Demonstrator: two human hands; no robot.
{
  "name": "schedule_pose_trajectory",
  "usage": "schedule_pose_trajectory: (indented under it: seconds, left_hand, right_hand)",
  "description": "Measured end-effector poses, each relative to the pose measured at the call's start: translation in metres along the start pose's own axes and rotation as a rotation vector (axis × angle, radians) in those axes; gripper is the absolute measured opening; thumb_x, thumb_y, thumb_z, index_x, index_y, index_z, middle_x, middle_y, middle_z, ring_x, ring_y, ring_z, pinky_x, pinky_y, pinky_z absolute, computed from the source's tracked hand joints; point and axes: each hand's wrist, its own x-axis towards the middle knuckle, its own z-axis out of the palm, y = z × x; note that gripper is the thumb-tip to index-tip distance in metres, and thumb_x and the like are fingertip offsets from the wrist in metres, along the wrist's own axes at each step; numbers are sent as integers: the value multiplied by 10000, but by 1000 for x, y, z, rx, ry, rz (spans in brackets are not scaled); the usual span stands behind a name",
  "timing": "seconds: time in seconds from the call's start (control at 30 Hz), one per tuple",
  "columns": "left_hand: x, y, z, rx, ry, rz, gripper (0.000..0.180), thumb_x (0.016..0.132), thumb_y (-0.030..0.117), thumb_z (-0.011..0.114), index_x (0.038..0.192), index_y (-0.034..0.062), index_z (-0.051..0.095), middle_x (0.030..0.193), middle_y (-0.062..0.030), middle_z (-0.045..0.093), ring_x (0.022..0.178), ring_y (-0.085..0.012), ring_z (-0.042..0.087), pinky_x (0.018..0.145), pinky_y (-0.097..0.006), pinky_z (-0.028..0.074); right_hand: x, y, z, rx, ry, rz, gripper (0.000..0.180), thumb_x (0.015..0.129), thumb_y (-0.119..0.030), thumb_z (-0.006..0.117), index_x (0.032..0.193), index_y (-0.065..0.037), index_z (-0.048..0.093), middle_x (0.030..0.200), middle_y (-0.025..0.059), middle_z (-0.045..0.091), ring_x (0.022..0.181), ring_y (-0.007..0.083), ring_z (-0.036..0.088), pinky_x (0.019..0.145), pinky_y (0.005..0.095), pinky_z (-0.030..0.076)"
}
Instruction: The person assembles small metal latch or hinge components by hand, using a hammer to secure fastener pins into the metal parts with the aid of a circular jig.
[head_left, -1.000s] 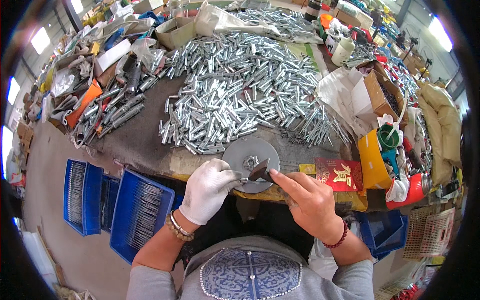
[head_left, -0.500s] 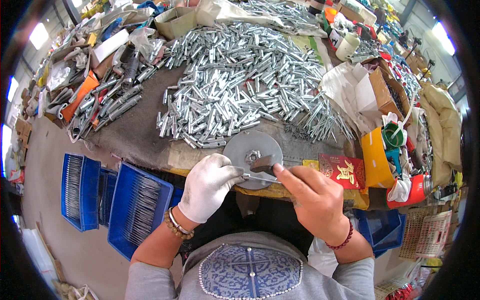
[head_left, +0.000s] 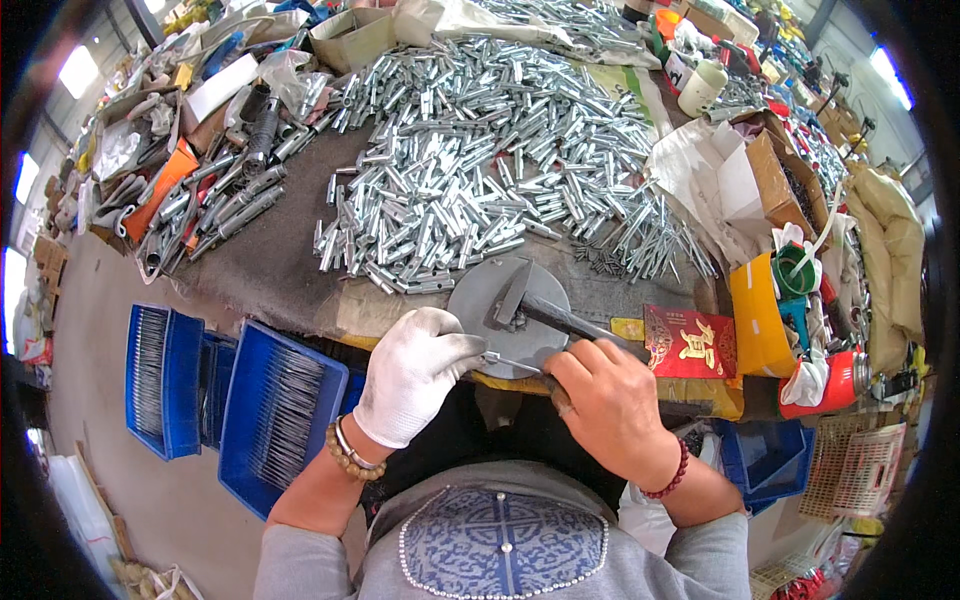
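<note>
My left hand point(head_left: 420, 375), in a white glove, is closed with thumb and forefinger pinching the left end of a thin metal rod point(head_left: 515, 363), where a small metal fitting shows. My bare right hand point(head_left: 610, 400) has its fingertips closed on the rod's other end. A hammer point(head_left: 560, 316) rests with its head on a round grey metal disc point(head_left: 480, 300) at the table's near edge. Its dark handle runs right, past the far side of my right hand's knuckles. Beyond the disc spreads a big heap of short shiny metal tubes point(head_left: 450, 180).
Thin pins point(head_left: 650, 250) lie at the heap's right. A red envelope point(head_left: 690, 342) and a yellow container point(head_left: 758, 315) sit to the right. Blue bins point(head_left: 235, 440) with metal rods stand at lower left. Mixed tools and pipes point(head_left: 235, 205) crowd the left table edge.
The hammer, held in my right hand above the disc before, now lies on it. My right hand has let go of the handle and drawn nearer, its fingertips on the rod.
</note>
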Motion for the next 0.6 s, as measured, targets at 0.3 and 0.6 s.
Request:
schedule_pose_trajectory:
  seconds: [0.3,0.6]
  left_hand:
    - [-40,37,19,-316,167,-394,391,1013,57,739,1400,26,696,975,-87,746,796,-163,693,744,-297,568]
    - [-42,44,16,-836,80,-896,658,1032,76,735,1629,56,459,998,-77,755,801,-93,652,675,-259,540]
  right_hand:
    - [-21,-19,14,706,-297,359,346,913,-19,784,1241,-12,675,755,88,682,635,160,613,615,333,495]
    - [-28,-35,32,832,-370,434,443,896,-74,801,1305,-42,634,859,181,733,750,322,730,707,408,563]
